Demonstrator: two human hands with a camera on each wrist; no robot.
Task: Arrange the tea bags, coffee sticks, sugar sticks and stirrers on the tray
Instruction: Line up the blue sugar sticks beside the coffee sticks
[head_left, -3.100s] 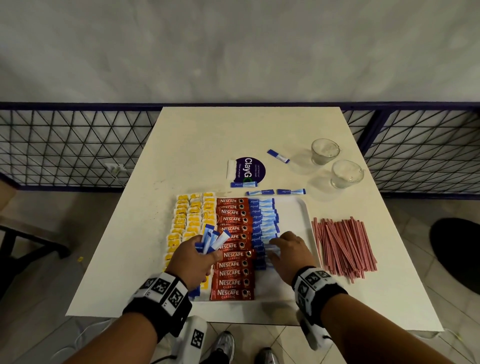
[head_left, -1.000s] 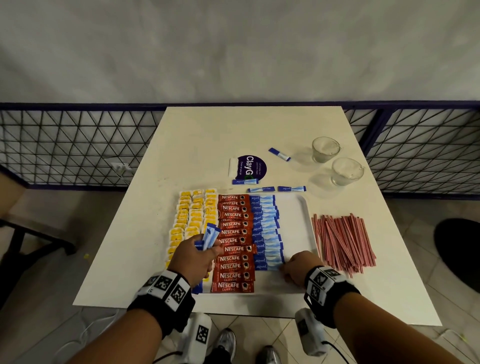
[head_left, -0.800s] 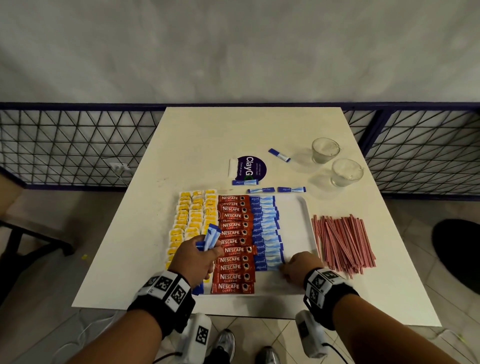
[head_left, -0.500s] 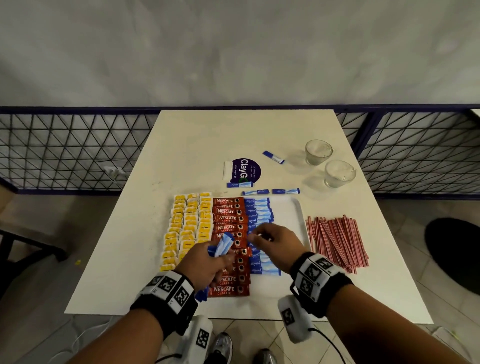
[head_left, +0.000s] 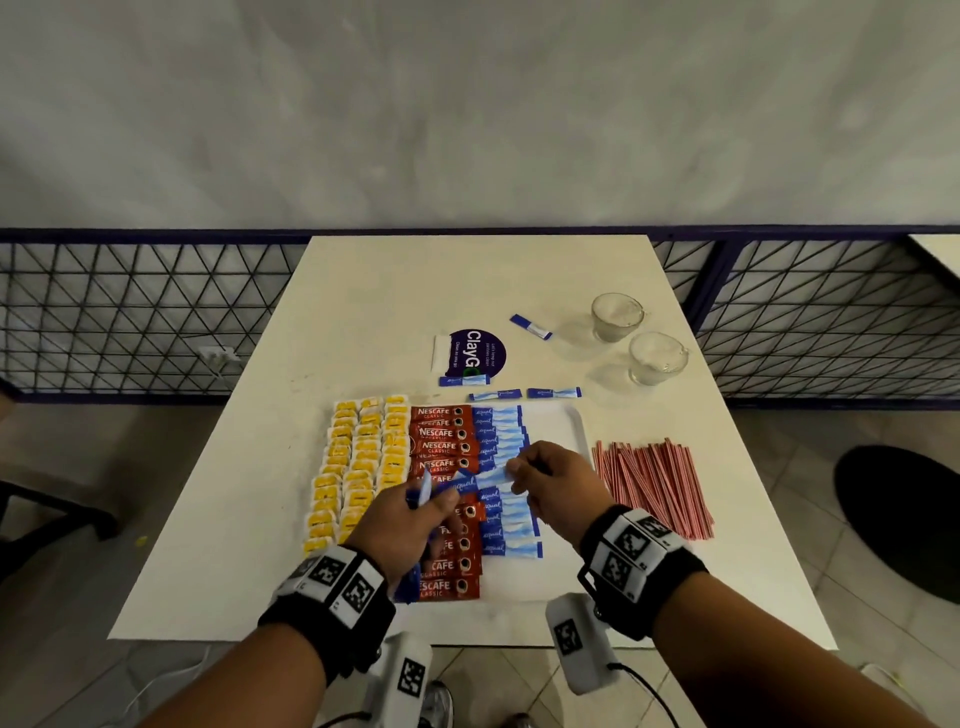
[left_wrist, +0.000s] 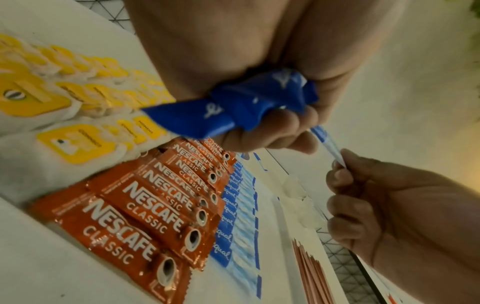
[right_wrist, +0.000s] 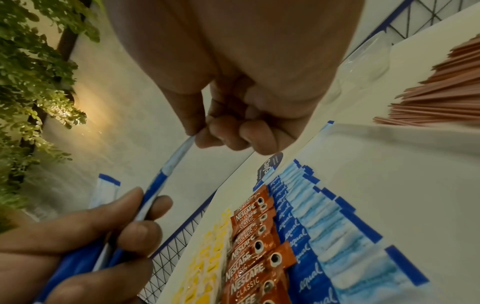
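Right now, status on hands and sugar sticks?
Left hand grips spare sugar sticks. Right hand pinches one stick from it. Stirrers off the tray.

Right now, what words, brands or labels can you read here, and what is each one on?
"NESCAFE CLASSIC": red coffee sticks on the tray.
"equal": blue sugar sticks, including the one between both hands.
"ClayG": purple round sticker on the table; its small print is unreadable.
Yellow tea bag tags: print too blurred.
Wristbands: square code markers, no words.

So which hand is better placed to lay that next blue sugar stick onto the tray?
The right hand. It already pinches the free end of the sugar stick and hovers over the blue row, while the left hand grips the spare bundle.
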